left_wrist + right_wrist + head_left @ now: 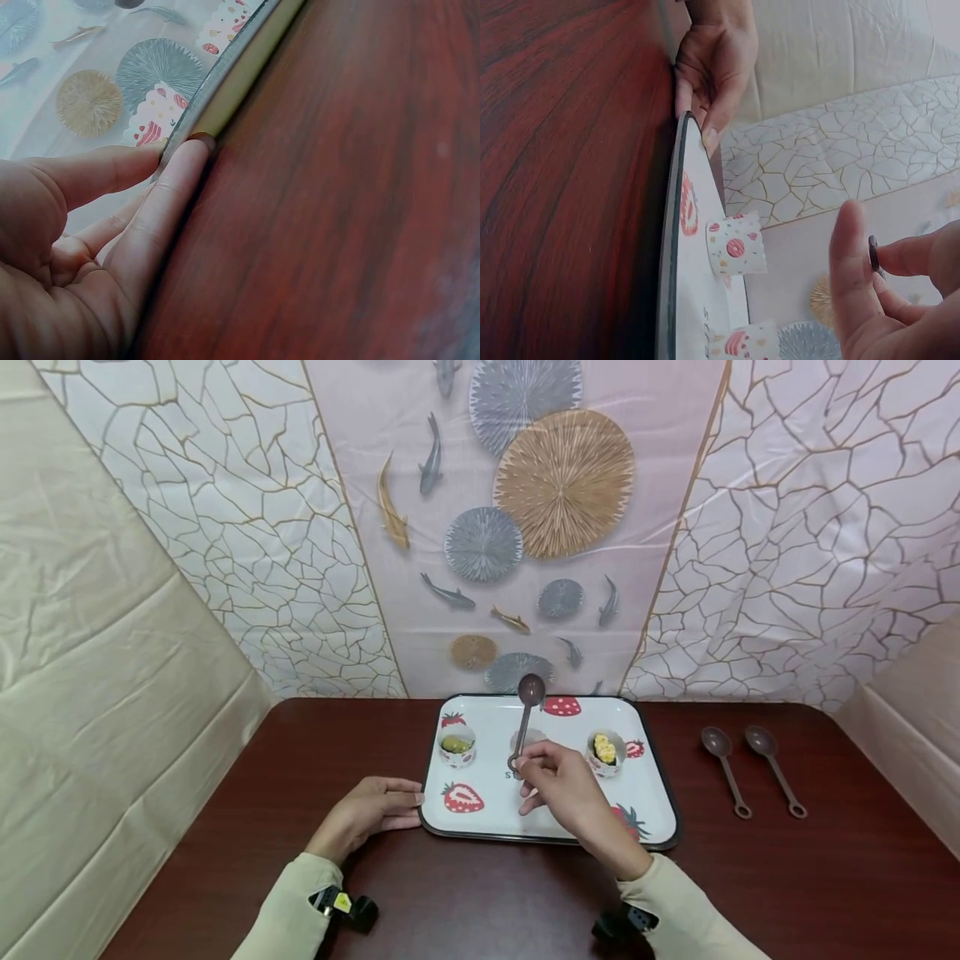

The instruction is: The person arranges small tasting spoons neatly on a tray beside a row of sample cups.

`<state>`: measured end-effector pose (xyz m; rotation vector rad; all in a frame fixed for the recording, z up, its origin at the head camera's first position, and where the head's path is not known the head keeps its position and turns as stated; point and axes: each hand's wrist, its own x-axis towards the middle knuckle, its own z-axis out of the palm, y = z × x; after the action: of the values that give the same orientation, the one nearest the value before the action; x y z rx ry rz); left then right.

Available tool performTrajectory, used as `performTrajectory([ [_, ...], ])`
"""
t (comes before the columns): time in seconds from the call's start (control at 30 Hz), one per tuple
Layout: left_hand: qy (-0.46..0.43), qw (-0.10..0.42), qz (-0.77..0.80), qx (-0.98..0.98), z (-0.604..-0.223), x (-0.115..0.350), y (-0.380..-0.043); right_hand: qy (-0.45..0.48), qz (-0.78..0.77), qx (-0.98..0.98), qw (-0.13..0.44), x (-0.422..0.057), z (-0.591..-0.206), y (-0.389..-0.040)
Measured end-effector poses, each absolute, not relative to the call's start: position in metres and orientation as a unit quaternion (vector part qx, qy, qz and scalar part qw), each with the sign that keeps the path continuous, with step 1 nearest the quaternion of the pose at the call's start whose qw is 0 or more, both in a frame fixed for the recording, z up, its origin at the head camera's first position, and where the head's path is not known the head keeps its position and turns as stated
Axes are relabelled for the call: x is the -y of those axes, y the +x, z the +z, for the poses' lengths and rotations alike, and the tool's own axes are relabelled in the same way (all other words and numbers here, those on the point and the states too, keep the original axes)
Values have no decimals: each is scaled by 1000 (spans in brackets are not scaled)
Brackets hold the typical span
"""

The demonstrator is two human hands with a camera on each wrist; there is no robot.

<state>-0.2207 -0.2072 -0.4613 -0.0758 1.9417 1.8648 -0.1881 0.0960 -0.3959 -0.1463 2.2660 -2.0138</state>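
My right hand [561, 783] pinches a dark brown spoon [532, 690] by the ring end of its long handle. The spoon's bowl points up and away, above the tray. Thumb and fingers of my left hand [369, 812] hold the left edge of the white strawberry-print tray [495, 822], near its front corner. On that tray, a patterned paper cup [457, 758] at left contains green food. Another cup [603, 768] at right contains yellow food over something dark. Between them, a middle cup [744, 343] is mostly hidden behind my right hand in the head view.
Two more brown spoons, a nearer-left one [717, 743] and a right one [762, 742], lie on the dark wooden table [480, 893] right of the tray. A patterned curtain [360, 610] rises behind the table's back edge, and plain cream cloth [112, 693] hangs along the left.
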Motion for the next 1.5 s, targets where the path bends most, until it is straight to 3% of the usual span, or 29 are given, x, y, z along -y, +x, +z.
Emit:
performTrajectory([
  [0.87, -19, 219, 672, -707, -459, 206, -220, -35, -649, -759, 43, -62, -417, -197],
  [1.5, -28, 218, 669, -710, -459, 204, -219, -22, -624, -776, 91, -57, -441, -204],
])
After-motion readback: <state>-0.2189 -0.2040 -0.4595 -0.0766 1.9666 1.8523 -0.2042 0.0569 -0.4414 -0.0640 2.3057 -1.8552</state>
